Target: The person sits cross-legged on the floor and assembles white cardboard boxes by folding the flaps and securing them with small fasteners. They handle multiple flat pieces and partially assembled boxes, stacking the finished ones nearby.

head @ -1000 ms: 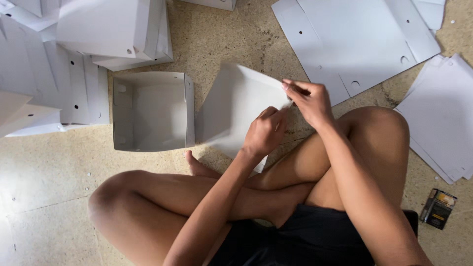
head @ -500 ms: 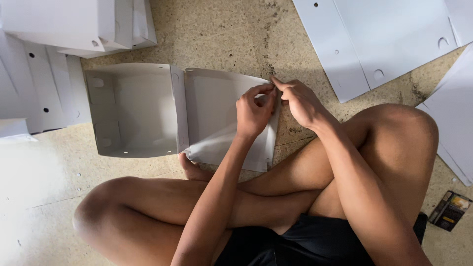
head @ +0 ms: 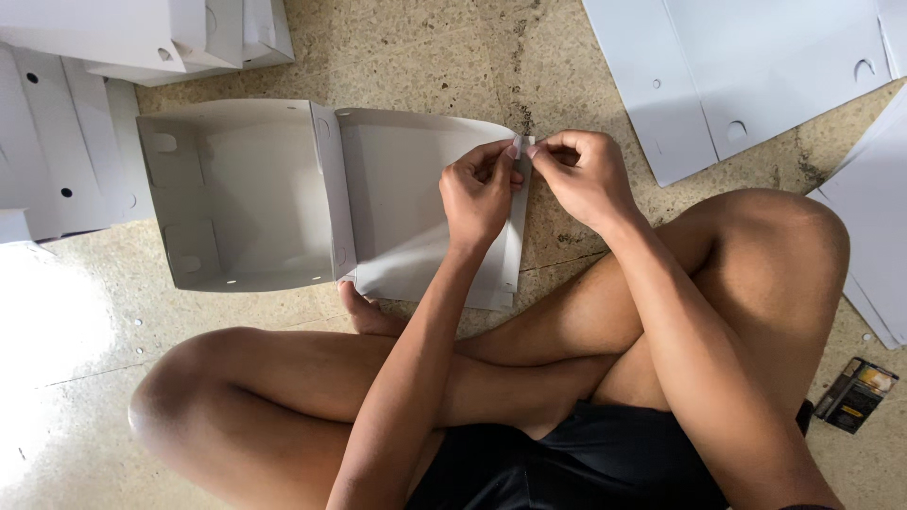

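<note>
Cardboard box (head: 283,194), white, half assembled: lies on the speckled floor (head: 444,57) in front of the crossed legs, open side up, with one large flap (head: 416,208) spread flat toward the knees.

Hands: left hand (head: 477,194) and right hand (head: 586,179) meet at the far corner of the flap, fingertips pinching a narrow edge strip (head: 518,161). Both are closed in a tight pinch on that strip; nothing else is held.

Step in hand, as judged: folding or creasing the narrow strip along the flap's outer edge. The next move would seem to call for a firm, even crease down the whole strip, with the flap kept flat so it does not buckle.

Surroundings:
- Flat white cardboard sheets (head: 756,76), upper right, with small round holes and half-moon cut-outs, overlapping on the floor.
- Further flat sheets (head: 883,236) at the right edge.
- Folded white boxes (head: 151,38), upper left, stacked.
- Flat punched pieces (head: 57,142), left, beside the box.
- Small dark packet (head: 856,395), rectangular, black with yellow and orange patches, on the floor near the right knee, well apart from the box.
</note>
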